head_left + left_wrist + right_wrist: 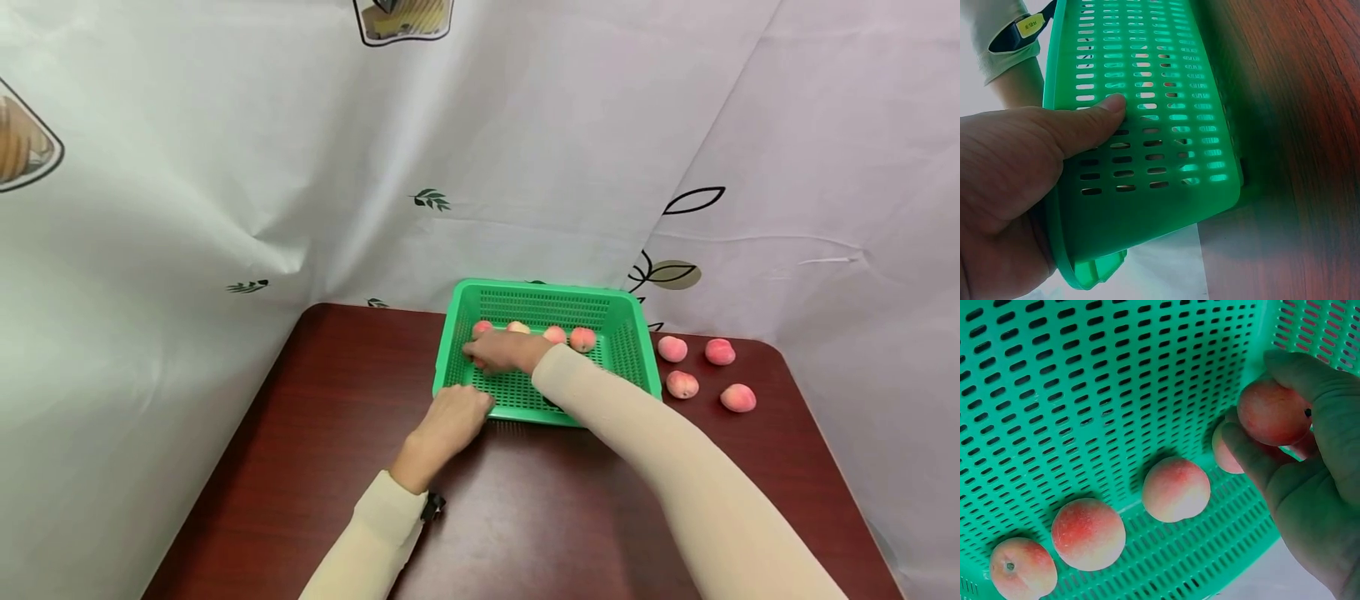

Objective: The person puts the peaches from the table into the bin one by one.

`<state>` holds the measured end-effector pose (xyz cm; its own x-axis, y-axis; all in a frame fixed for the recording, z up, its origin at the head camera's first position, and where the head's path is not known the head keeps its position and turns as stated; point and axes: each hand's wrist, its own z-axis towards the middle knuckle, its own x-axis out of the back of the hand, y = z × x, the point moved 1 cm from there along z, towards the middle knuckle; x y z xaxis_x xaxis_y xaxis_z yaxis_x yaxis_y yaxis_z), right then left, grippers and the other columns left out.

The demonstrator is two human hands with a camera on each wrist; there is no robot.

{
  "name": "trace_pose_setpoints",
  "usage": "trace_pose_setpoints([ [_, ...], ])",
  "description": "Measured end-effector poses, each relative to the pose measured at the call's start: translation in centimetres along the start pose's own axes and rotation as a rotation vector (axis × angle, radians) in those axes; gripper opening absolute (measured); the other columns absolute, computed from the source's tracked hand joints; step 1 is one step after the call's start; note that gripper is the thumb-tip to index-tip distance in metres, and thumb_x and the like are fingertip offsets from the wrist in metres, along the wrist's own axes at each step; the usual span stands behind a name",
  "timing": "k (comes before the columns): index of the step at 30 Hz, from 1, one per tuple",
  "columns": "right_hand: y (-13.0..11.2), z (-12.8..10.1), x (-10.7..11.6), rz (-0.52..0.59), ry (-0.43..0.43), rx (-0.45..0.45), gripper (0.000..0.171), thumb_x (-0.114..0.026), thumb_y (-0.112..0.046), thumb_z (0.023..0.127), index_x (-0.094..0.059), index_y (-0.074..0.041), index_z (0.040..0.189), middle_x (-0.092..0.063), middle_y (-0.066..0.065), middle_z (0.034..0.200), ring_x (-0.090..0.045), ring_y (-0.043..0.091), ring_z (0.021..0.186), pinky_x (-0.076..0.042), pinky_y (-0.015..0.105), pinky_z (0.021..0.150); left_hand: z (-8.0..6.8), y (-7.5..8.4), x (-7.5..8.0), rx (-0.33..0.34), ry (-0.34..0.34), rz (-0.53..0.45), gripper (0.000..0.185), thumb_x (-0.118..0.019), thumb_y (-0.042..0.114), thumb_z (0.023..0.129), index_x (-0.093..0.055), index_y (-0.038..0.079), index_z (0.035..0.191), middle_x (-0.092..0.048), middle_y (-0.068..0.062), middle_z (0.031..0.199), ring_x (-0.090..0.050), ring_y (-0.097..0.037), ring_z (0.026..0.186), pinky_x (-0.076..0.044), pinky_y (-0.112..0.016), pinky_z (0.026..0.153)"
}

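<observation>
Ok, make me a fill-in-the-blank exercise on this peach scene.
1. The basket is coloured ____.
2. The right hand holds a ____ inside the basket.
3. ____ peaches lie loose on the table, to the basket's right.
4. The left hand grips the basket's near ____.

Missing words: green; peach; four; rim
</observation>
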<state>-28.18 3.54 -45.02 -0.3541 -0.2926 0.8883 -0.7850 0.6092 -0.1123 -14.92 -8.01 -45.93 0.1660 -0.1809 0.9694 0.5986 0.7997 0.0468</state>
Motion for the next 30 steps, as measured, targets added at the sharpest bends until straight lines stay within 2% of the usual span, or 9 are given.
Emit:
trace_pose_setpoints([
  [3, -0.03, 0.04, -0.21, -0.030, -0.005, -0.011, 0.042, -0.059, -0.016, 0.104, -0.052, -0.013, 0.145, -0.060, 0.003, 0.098, -0.046, 0.013, 0.069, -0.035, 0.026, 0.064, 0.03, 0.04, -0.05, -0.001, 0.003, 0.009, 0.045, -0.067, -0.001, 0.091, -0.045, 0.019, 0.056, -0.044, 0.002, 0.050, -0.039, -0.011, 0.046, -0.023, -0.026, 0.045],
  [7, 0.04, 0.08, -0.54, -0.055, -0.010, -0.016, 0.050, -0.060, -0.017, 0.104, -0.046, -0.011, 0.152, -0.062, 0.006, 0.107, -0.045, 0.011, 0.069, -0.035, 0.025, 0.064, 0.06, 0.06, -0.16, -0.005, 0.003, 0.010, 0.046, -0.066, -0.001, 0.090, -0.044, 0.019, 0.056, -0.042, 0.002, 0.049, -0.037, -0.011, 0.046, -0.022, -0.026, 0.045],
  [11, 0.09, 0.22, -0.78, -0.056, -0.025, -0.020, 0.041, -0.060, -0.018, 0.105, -0.050, -0.012, 0.144, -0.059, 0.007, 0.112, -0.046, 0.012, 0.075, -0.036, 0.026, 0.067, 0.04, 0.04, -0.25, -0.007, 0.003, 0.016, 0.047, -0.067, 0.000, 0.091, -0.042, 0.019, 0.056, -0.039, 0.002, 0.049, -0.033, -0.009, 0.046, -0.020, -0.026, 0.046],
  [16, 0.03, 0.44, -0.82, -0.044, -0.031, -0.026, 0.031, -0.060, -0.019, 0.104, -0.053, -0.014, 0.134, -0.054, 0.004, 0.103, -0.047, 0.013, 0.075, -0.037, 0.028, 0.068, -0.02, 0.00, -0.27, 0.000, 0.006, 0.027, 0.046, -0.068, 0.001, 0.092, -0.044, 0.019, 0.057, -0.042, 0.001, 0.049, -0.040, -0.011, 0.046, -0.024, -0.027, 0.045],
  [18, -0.02, 0.53, -0.78, -0.071, -0.039, -0.023, 0.036, -0.060, -0.019, 0.105, -0.052, -0.014, 0.139, -0.056, 0.004, 0.103, -0.048, 0.014, 0.077, -0.037, 0.028, 0.069, -0.02, -0.04, -0.24, -0.003, 0.011, 0.027, 0.044, -0.068, 0.001, 0.091, -0.047, 0.019, 0.057, -0.045, 0.001, 0.050, -0.045, -0.013, 0.046, -0.027, -0.028, 0.043],
  [23, -0.27, 0.56, -0.81, -0.233, -0.047, 0.007, 0.045, -0.054, -0.021, 0.107, -0.045, -0.015, 0.151, -0.064, 0.004, 0.112, -0.053, 0.015, 0.095, -0.039, 0.027, 0.077, -0.06, -0.09, -0.33, -0.017, 0.038, 0.039, 0.040, -0.069, 0.001, 0.089, -0.051, 0.019, 0.058, -0.051, -0.001, 0.052, -0.053, -0.018, 0.048, -0.036, -0.031, 0.042],
  [25, -0.33, 0.50, -0.78, -0.228, -0.034, 0.012, 0.040, -0.054, -0.018, 0.106, -0.049, -0.015, 0.146, -0.063, 0.003, 0.112, -0.052, 0.014, 0.095, -0.040, 0.026, 0.077, -0.09, -0.13, -0.41, -0.018, 0.048, 0.042, 0.040, -0.069, 0.001, 0.088, -0.051, 0.019, 0.057, -0.052, -0.001, 0.052, -0.053, -0.018, 0.048, -0.037, -0.032, 0.042],
  [27, -0.31, 0.49, -0.74, -0.171, -0.022, 0.004, 0.038, -0.055, -0.016, 0.106, -0.051, -0.016, 0.144, -0.060, 0.004, 0.116, -0.053, 0.014, 0.093, -0.040, 0.025, 0.074, -0.11, -0.15, -0.44, -0.017, 0.048, 0.042, 0.041, -0.069, 0.001, 0.089, -0.050, 0.019, 0.057, -0.052, -0.001, 0.052, -0.052, -0.017, 0.047, -0.036, -0.031, 0.042],
  [30, -0.23, 0.59, -0.82, -0.165, -0.029, -0.002, 0.041, -0.054, -0.015, 0.106, -0.049, -0.015, 0.146, -0.061, 0.005, 0.114, -0.050, 0.013, 0.087, -0.039, 0.025, 0.071, -0.12, -0.17, -0.46, -0.016, 0.045, 0.042, 0.042, -0.069, 0.002, 0.090, -0.049, 0.019, 0.057, -0.051, -0.001, 0.052, -0.051, -0.017, 0.047, -0.034, -0.030, 0.042],
])
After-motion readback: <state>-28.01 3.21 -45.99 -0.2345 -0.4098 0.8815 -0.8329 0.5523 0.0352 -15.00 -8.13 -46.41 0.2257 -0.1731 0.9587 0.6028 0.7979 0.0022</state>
